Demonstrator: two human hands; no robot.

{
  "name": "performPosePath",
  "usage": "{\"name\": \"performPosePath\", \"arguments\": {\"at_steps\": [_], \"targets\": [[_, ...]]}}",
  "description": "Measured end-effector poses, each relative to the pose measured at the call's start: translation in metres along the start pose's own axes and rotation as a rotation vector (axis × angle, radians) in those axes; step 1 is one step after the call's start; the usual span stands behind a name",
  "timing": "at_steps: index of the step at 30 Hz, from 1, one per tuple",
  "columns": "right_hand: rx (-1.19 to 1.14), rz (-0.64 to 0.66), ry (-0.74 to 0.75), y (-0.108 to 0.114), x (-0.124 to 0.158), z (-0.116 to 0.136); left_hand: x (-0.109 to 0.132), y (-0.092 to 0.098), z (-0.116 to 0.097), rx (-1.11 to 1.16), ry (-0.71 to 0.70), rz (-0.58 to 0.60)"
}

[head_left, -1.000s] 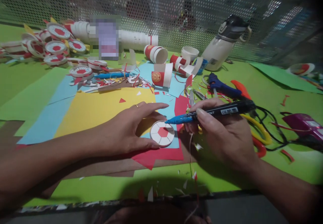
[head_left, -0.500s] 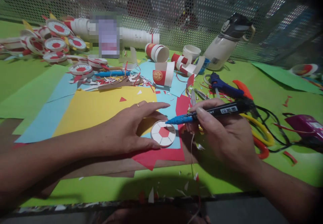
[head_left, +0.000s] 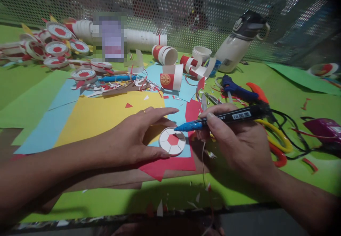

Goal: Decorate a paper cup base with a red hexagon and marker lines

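A round white paper disc [head_left: 164, 142] with a red polygon in its centre and dark lines running to its rim lies on light-blue and red paper. My left hand [head_left: 133, 136] steadies it, the thumb at the lower edge and a bent finger by the upper edge, while the index finger stretches out above. In my right hand [head_left: 237, 140] is a black marker [head_left: 226, 118] with a blue front end, pinched between thumb and fingers. Its tip points left and meets the disc's upper part, or hovers just over it; I cannot tell which.
Cut paper cups [head_left: 172, 78] and scraps lie beyond my hands. Finished-looking disc pieces [head_left: 56, 48] pile at the back left. Right of the marker are a blue glue gun [head_left: 237, 88], scissors [head_left: 282, 138] and a purple tape measure [head_left: 323, 129]. A bottle [head_left: 234, 48] stands near the mesh.
The view has shifted very slightly. Both hands, the disc and the marker keep nearly the same positions.
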State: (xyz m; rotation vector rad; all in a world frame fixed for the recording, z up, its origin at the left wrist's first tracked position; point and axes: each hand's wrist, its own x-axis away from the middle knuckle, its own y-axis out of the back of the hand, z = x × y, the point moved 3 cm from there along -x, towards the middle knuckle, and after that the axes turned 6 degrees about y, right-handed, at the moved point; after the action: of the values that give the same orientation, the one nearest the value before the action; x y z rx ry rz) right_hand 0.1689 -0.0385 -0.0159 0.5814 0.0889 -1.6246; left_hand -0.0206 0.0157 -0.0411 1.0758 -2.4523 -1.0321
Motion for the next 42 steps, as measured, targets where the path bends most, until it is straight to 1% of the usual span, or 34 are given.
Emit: {"name": "performPosePath", "arguments": {"at_steps": [7,12,17,24,32,38,42], "targets": [[-0.028,0.001,-0.04,-0.0011,0.0008,-0.0017,-0.0002,-0.0001,0.0,0.006,-0.028,0.025],[-0.071,0.016,-0.09,0.001,0.0039,-0.0056,0.0003,0.0009,-0.0022,-0.002,-0.041,0.008],[-0.021,0.025,-0.058,0.0032,0.0038,-0.0041,0.0003,0.002,-0.0036,-0.036,-0.025,0.039],[-0.05,0.023,-0.06,0.0005,0.0022,-0.0034,0.0002,0.0012,-0.0032,-0.017,-0.013,0.04],[0.002,0.023,-0.032,0.0013,0.0037,-0.0036,0.0005,0.0019,-0.003,-0.021,-0.005,0.037],[-0.112,0.05,-0.133,0.0006,0.0082,-0.0081,0.0,0.0013,-0.0018,-0.02,-0.013,0.036],[-0.094,0.042,-0.147,0.0012,0.0082,-0.0063,0.0009,0.0005,-0.0026,0.014,0.008,0.019]]}}
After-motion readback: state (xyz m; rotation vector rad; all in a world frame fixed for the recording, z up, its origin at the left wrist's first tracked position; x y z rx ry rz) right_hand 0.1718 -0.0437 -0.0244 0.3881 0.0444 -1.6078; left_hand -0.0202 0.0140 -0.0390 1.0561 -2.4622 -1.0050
